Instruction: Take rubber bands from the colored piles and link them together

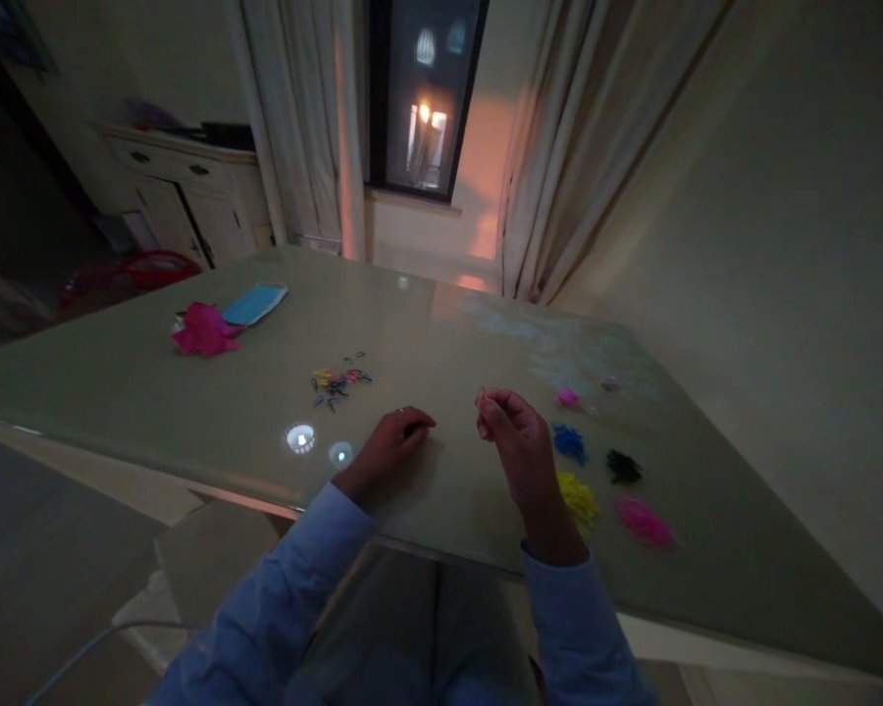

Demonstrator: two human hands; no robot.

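Note:
In my right hand, raised over the table, thumb and fingers pinch a small orange-red loop; it looks like a thin clip or band, too small to tell which. My left hand rests on the tabletop, fingers loosely extended to the right, with nothing visible in it. Beyond it, to the left, lies a loose scatter of small coloured clips. Close to my right forearm are heaps of thin band-like pieces: yellow, blue, black and pink.
A glossy pale green table spans the view. On its far left lie a crumpled pink wrapper and a blue face mask. A small pink bit lies past the blue heap. Curtains and a window stand behind.

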